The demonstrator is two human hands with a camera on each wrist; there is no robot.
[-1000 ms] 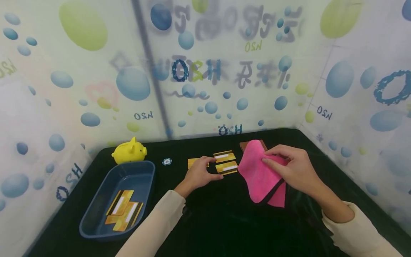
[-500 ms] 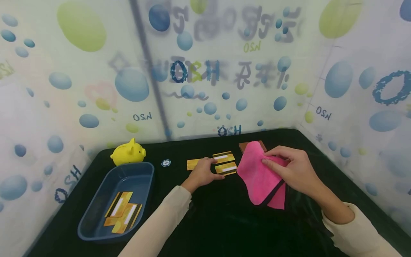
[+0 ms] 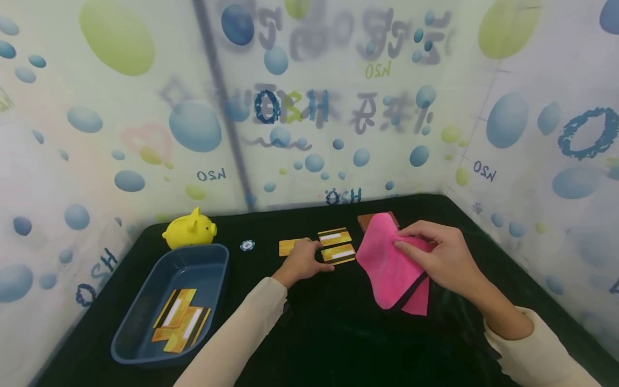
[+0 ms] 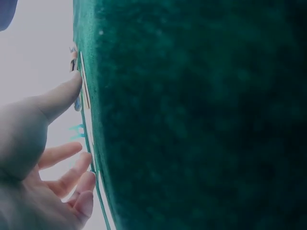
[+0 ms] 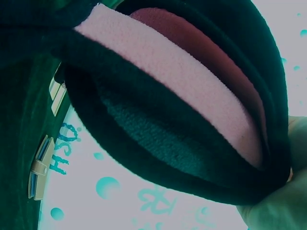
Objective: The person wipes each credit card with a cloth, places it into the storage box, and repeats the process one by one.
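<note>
My left hand (image 3: 302, 259) is low over the table, thumb and fingers spread apart at the left edge of two gold cards with black and white stripes, the nearer card (image 3: 338, 253) and the farther card (image 3: 335, 236). Another gold card (image 3: 287, 247) is partly hidden behind that hand. In the left wrist view the thumb (image 4: 62, 96) and bent fingertips are close to the table surface. My right hand (image 3: 442, 255) pinches a pink fleecy pouch (image 3: 384, 263) with black trim, held up at its upper right. From the right wrist, its dark mouth (image 5: 148, 124) gapes.
A blue tray (image 3: 220, 285) at left holds several gold cards (image 3: 186, 325). Behind it stands a yellow piggy bank (image 3: 191, 230), with a poker chip (image 3: 247, 245) to the right. A brown wallet (image 5: 41, 167) lies behind the pouch. Patterned curtains (image 3: 309, 177) enclose the dark table.
The whole view shifts slightly left. My left hand has settled a little lower and closer around the nearer card's edge; the right hand keeps the pink pouch in nearly the same place.
</note>
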